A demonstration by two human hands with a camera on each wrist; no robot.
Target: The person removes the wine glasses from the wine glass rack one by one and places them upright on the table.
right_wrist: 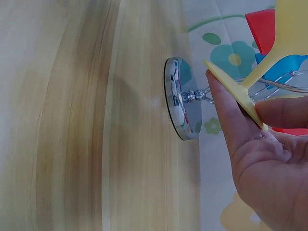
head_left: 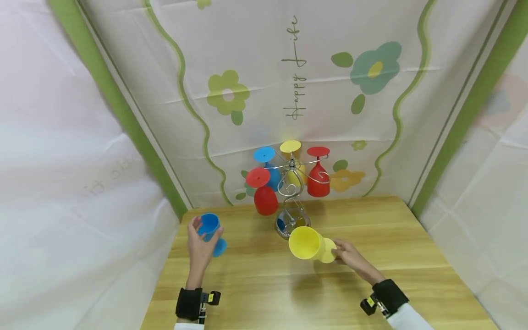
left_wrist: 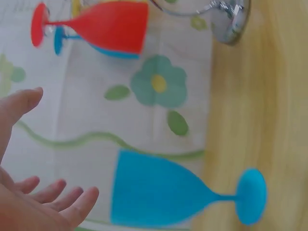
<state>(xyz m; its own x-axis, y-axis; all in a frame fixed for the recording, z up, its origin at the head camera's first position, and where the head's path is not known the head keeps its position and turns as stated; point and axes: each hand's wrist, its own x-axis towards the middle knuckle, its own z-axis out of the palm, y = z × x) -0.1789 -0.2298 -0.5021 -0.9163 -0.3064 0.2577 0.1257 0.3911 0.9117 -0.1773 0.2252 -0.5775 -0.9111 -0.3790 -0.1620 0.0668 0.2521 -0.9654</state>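
My left hand is beside the rim of an upright blue goblet on the table at the left. In the left wrist view its fingers and thumb are spread, with a gap between them and the goblet. My right hand pinches a yellow goblet by its round foot, thumb on one face and fingers on the other. The yellow goblet is tilted above the table, its open mouth toward the head camera. Just behind it stands a chrome goblet rack with curled wire arms.
On the rack, upside down, hang a red goblet and a blue goblet at left, a yellow goblet at the back and another red goblet at right. A flowered cloth hangs behind the wooden table.
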